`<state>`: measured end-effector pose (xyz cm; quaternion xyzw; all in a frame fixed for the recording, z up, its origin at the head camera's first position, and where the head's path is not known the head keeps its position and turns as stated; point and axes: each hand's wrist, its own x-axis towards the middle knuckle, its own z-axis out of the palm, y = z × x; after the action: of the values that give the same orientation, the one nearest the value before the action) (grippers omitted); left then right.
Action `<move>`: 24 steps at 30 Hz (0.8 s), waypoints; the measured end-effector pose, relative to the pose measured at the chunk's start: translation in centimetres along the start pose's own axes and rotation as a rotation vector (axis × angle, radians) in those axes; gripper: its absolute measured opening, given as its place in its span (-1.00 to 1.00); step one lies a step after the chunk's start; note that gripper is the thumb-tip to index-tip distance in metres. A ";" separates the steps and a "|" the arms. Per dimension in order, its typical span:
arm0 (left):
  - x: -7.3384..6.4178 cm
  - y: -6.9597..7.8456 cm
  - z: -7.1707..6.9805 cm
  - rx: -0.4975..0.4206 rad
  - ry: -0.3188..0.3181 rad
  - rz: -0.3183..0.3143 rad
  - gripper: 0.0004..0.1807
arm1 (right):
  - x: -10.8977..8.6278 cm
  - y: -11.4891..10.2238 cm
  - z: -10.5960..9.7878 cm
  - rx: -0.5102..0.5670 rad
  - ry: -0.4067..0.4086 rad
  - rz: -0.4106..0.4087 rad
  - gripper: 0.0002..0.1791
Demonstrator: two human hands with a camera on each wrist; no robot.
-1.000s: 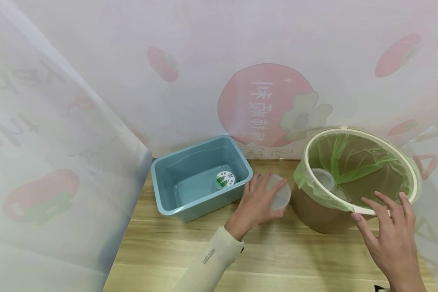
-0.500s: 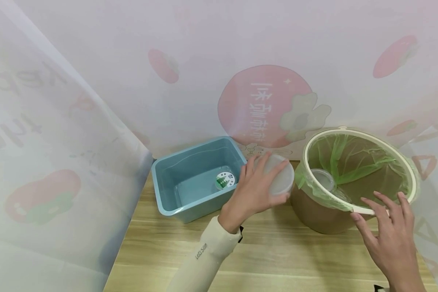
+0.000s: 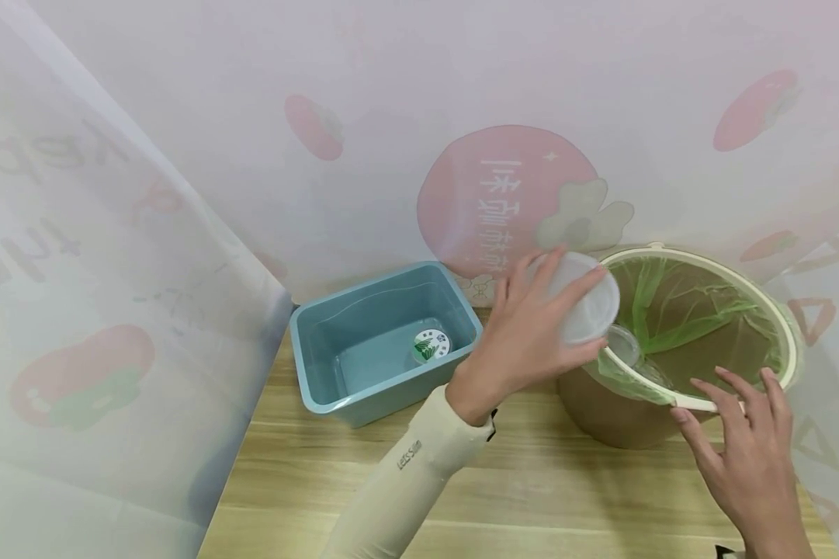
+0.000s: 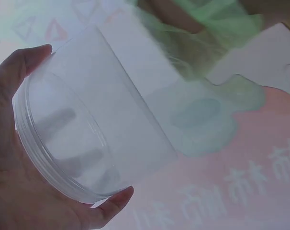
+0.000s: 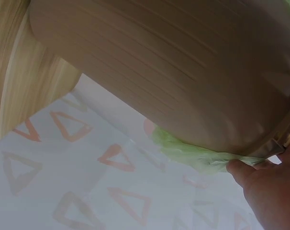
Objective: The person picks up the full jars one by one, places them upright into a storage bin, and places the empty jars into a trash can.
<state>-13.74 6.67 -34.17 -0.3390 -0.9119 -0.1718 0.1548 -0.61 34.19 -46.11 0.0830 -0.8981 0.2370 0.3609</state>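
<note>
My left hand (image 3: 513,341) grips a clear plastic jar (image 3: 592,307) by its round side, fingers spread across it. In the left wrist view the see-through jar (image 4: 102,110) has a ridged band at the end near the palm. The jar overlaps the left rim of a brown trash bin (image 3: 622,423) in the head view. A green bag (image 3: 660,338) lines the bin, folded over its cream rim. My right hand (image 3: 757,458) holds that rim at the near right, thumb (image 5: 241,171) against the bag's edge in the right wrist view.
Left of the bin stands a blue plastic tub (image 3: 384,404) with a round white-and-green labelled item (image 3: 431,346) inside. Another clear round container (image 3: 623,349) lies within the bin. A printed cloth (image 3: 363,210) rises behind the wooden table (image 3: 531,481).
My left hand has lifted the jar from beside the tub and carried it up and right to the bin's left rim. The right hand stays at the rim.
</note>
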 end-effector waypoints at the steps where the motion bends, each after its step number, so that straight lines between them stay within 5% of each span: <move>1: 0.5 0.4 -0.1 0.013 -0.008 0.010 -0.10 | 0.0 0.0 0.0 -0.002 0.001 -0.005 -0.04; 11: 4.5 4.5 1.2 0.129 -0.131 0.084 -0.10 | 0.1 0.0 0.0 -0.009 -0.022 -0.001 -0.03; 24: 7.0 7.2 4.8 0.157 -0.265 0.064 -0.13 | 0.1 0.1 -0.2 -0.023 -0.038 0.004 -0.01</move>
<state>-14.81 17.74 -34.16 -0.3745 -0.9237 -0.0488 0.0644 -0.57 34.33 -45.98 0.0816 -0.9077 0.2258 0.3441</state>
